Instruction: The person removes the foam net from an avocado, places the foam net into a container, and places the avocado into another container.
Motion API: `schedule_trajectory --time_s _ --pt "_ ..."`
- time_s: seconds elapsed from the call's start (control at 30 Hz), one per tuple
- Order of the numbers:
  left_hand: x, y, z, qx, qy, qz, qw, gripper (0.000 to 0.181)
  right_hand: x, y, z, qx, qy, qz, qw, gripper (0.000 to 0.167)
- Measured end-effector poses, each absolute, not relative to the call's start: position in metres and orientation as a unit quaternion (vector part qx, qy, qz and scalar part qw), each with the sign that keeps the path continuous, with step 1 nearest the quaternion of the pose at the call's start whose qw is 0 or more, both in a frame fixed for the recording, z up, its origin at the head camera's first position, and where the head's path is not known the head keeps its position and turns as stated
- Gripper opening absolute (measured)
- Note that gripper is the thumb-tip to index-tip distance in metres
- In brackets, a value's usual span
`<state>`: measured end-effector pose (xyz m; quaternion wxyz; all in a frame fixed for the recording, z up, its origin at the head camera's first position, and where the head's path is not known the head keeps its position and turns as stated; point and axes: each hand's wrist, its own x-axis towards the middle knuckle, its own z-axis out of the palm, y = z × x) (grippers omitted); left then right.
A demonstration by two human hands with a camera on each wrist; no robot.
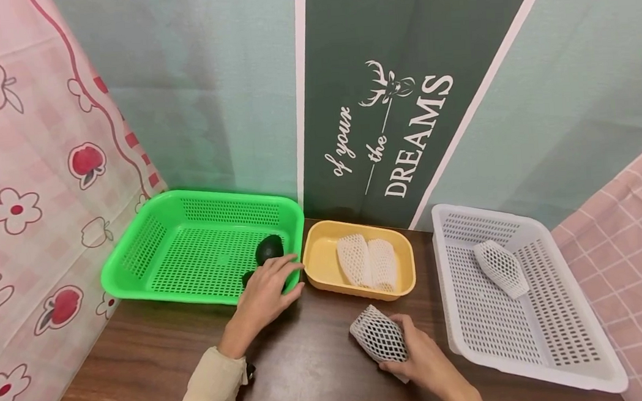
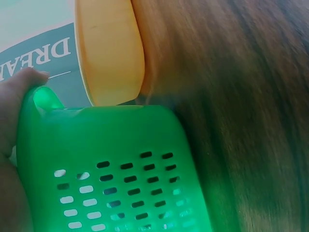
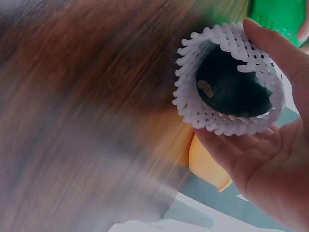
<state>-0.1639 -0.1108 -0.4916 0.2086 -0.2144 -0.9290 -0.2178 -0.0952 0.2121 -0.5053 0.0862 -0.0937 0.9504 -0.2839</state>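
My right hand (image 1: pixel 421 357) is grasping a dark fruit (image 3: pixel 231 87) in a foam net (image 3: pixel 190 92) by its sides, seemingly leaving the net's end uncovered. My left hand (image 1: pixel 268 292) is reaching over the green basket (image 1: pixel 172 298), whose wall is rising beneath it; I cannot tell whether it is gripping anything. Ahead, between both hands, a yellow tray (image 1: pixel 320 256) is holding white nets (image 1: pixel 354 260); right of the right hand, a white basket (image 1: pixel 494 325) is standing.

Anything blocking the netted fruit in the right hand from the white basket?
Only the left rim of the white basket stands between; the netted fruit in the right hand would likely need lifting over it. Nothing else visible blocks the way. Inside, another netted piece lies in the far half.
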Motion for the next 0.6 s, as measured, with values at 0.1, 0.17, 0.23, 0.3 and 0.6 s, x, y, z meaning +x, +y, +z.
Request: schedule_trajectory --time_s 0.1,0.17,0.23,0.3,0.6 --pt "-0.164 -0.111 -0.493 -0.237 -0.916 -0.217 0.242 0.031 -0.095 0.216 -0.505 -0.103 0.951 -0.280 0.075 0.079" --pt "-0.164 -0.111 -0.494 -0.250 -0.907 -0.217 0.259 0.028 -0.095 0.219 -0.506 -0.114 0.953 -0.273 0.065 0.077" --pt "-0.163 -0.111 -0.494 -0.263 -0.898 -0.221 0.273 0.026 -0.095 0.220 -0.507 -0.129 0.952 -0.271 0.057 0.077" --pt "-0.161 -0.109 -0.493 -0.276 -0.890 -0.226 0.284 0.025 -0.094 0.222 -0.508 -0.144 0.950 -0.274 0.048 0.077" --pt "-0.145 -0.083 -0.493 -0.342 -0.868 -0.238 0.269 0.023 -0.092 0.223 -0.512 -0.177 0.944 -0.278 0.023 0.074"
